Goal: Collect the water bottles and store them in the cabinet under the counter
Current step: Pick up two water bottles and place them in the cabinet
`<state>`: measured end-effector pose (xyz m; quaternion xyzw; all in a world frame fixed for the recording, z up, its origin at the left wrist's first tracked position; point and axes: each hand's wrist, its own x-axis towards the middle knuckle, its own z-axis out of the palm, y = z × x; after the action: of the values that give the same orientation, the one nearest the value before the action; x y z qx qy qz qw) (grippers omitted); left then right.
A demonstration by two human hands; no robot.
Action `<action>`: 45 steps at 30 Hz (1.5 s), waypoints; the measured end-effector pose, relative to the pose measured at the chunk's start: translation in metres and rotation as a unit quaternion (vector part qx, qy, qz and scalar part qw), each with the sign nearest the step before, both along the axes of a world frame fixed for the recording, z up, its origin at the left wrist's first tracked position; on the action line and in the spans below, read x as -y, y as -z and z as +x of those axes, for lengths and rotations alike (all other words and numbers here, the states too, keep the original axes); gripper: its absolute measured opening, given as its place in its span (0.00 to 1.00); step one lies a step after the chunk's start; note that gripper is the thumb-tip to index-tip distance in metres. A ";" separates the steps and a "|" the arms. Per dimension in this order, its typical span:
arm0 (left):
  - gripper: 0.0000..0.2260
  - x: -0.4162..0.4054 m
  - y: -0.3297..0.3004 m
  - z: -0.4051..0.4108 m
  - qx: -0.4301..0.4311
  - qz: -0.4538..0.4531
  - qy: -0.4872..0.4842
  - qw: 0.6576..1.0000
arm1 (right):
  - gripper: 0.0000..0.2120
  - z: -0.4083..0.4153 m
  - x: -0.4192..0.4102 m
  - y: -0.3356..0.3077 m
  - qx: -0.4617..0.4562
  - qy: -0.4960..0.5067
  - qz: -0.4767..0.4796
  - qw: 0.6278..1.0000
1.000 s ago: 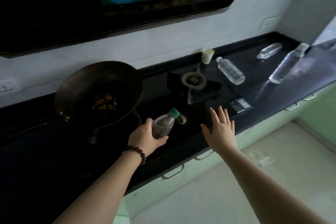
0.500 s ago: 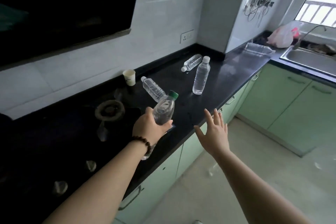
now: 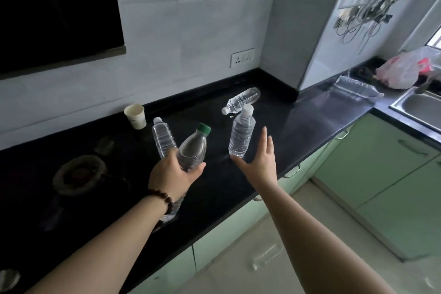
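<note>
The head view has swung away from the wok and hob toward the far run of the black counter [image 3: 317, 112] since a second ago. The left hand [image 3: 171, 175] has lifted the green-capped bottle [image 3: 192, 150] clear of the surface and carried it along, fingers and thumb wrapped round its lower body. The right hand [image 3: 261, 162] has moved up and forward; it is spread wide, fingers straight, holding nothing, its palm just beside the base of the upright white-capped bottle [image 3: 241, 135]. So one bottle is collected and a second looks about to be taken, with the pale green cabinet doors [image 3: 381, 169] below the right forearm not yet opened.

Counted from largest to smallest: one counter; one steel sink [image 3: 417, 105] far right of the right hand; five water bottles, namely the held one, the upright one, one lying just beyond the left hand [image 3: 162, 136], one lying beyond the upright one [image 3: 242, 99], and one lying far off beside the sink [image 3: 355, 86]; one paper cup [image 3: 135, 116] beyond the left hand.
</note>
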<state>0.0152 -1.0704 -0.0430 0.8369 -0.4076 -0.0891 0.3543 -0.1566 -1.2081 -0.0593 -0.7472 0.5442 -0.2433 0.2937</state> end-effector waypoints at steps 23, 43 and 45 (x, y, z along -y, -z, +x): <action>0.20 0.036 0.011 0.038 -0.082 -0.012 -0.102 0.991 | 0.27 0.076 0.074 0.019 0.221 0.059 0.089 0.969; 0.24 -0.289 -0.003 -0.039 -0.052 -0.095 -0.485 0.868 | 0.28 0.113 -0.253 -0.023 0.198 -0.432 0.161 0.865; 0.23 -0.329 -0.005 -0.050 -0.053 -0.100 -0.521 0.846 | 0.27 0.110 -0.291 -0.020 0.181 -0.473 0.163 0.847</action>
<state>-0.0346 -0.7411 -0.0382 0.8801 0.1017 0.1055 0.4515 -0.0463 -0.9171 -0.0388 -0.7984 0.0944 -0.1140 0.5837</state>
